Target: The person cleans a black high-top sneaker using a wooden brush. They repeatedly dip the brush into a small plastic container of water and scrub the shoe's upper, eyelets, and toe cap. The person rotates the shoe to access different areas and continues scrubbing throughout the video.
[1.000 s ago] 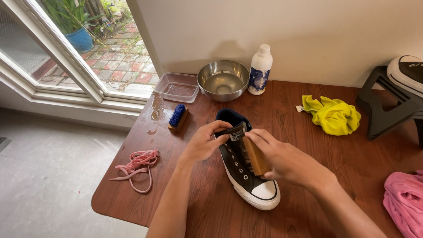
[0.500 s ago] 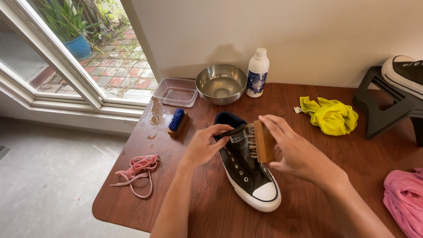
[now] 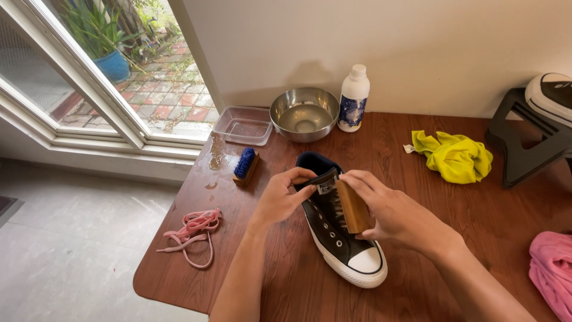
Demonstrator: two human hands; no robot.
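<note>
Lying near the centre of the frame on the wooden desk (image 3: 417, 197), a black high-top sneaker (image 3: 342, 235) with a white toe cap points its toe toward the lower right. The left hand (image 3: 280, 197) is closed on the shoe's tongue at the collar, fingers curled over the top edge and pinching it. The right hand (image 3: 393, 211) is closed around a wooden-backed brush (image 3: 351, 206), its fingers wrapped over the top and the thumb below; the bristles face the eyelet area of the shoe and touch it.

To the left of the shoe, a small brush with blue bristles (image 3: 245, 165) lies near a wet patch on the desk. A pink shoelace (image 3: 193, 232) lies bundled close to the desk's left edge. At the upper middle of the frame, a clear plastic tray (image 3: 243, 125), a steel bowl (image 3: 304, 113) and a white bottle (image 3: 353, 98) stand in a row along the wall. A crumpled yellow cloth (image 3: 456, 156) lies to the right of the bottle, and a pink cloth (image 3: 551, 271) shows at the lower right edge. At the upper right, a second sneaker (image 3: 551, 95) rests on a black stand (image 3: 524, 149).
</note>
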